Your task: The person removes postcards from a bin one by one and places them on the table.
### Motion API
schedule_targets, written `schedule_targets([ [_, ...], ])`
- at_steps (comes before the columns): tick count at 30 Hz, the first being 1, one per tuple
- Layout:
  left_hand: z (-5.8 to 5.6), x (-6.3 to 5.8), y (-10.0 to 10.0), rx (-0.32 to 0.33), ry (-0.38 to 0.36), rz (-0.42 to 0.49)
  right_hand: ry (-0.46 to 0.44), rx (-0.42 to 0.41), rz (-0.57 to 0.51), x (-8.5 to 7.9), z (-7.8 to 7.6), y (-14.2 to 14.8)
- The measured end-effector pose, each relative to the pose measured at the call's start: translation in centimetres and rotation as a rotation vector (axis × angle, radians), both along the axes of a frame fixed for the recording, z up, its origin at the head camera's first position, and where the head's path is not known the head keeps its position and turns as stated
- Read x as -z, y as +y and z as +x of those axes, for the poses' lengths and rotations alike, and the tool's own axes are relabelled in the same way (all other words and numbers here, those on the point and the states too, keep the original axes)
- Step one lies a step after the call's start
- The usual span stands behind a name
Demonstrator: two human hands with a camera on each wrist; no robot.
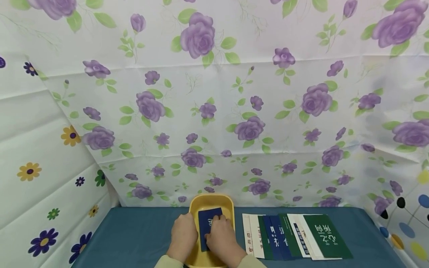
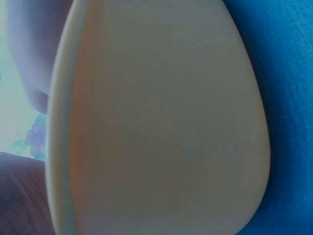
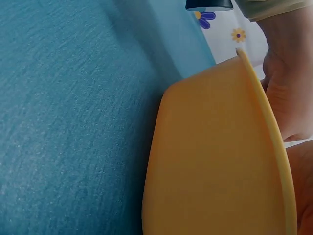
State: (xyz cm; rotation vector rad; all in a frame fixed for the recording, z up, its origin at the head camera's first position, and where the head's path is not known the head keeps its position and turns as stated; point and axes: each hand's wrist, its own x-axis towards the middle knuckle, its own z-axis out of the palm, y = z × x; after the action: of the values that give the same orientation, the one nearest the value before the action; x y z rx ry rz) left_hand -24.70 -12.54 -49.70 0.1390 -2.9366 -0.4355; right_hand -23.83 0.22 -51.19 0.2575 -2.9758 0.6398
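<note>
A yellow plastic tray [image 1: 228,204] stands on the blue tabletop, and a dark blue booklet [image 1: 203,223] with white writing lies in it. My right hand [image 1: 223,238] rests on the booklet's right part, fingers slightly bent and covering some of the writing. Beside the booklet's left edge, over the tray's left rim, is my left hand [image 1: 184,236]; its fingertips are hidden, so whether they pinch anything does not show. Both wrist views are filled mostly by the tray's outer wall [image 2: 171,117], [image 3: 215,152], with parts of hands beyond the rim.
To the tray's right, several green, white and blue booklets [image 1: 326,236] lie overlapped in a row on the blue table [image 1: 140,234]. White flowered sheets [image 1: 214,93] enclose the table at the back and sides. A dark object [image 3: 209,5] shows at the top of the right wrist view.
</note>
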Motion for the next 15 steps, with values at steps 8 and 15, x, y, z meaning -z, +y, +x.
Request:
schedule_targets([
  [8,0.0,0.0,-0.1,0.009,0.001,-0.007,-0.086,0.061,0.062,0.5,-0.2,-0.6],
  [15,0.1,-0.2,0.0,0.007,-0.019,0.008,-0.128,0.068,0.11,1.2,-0.5,-0.9],
])
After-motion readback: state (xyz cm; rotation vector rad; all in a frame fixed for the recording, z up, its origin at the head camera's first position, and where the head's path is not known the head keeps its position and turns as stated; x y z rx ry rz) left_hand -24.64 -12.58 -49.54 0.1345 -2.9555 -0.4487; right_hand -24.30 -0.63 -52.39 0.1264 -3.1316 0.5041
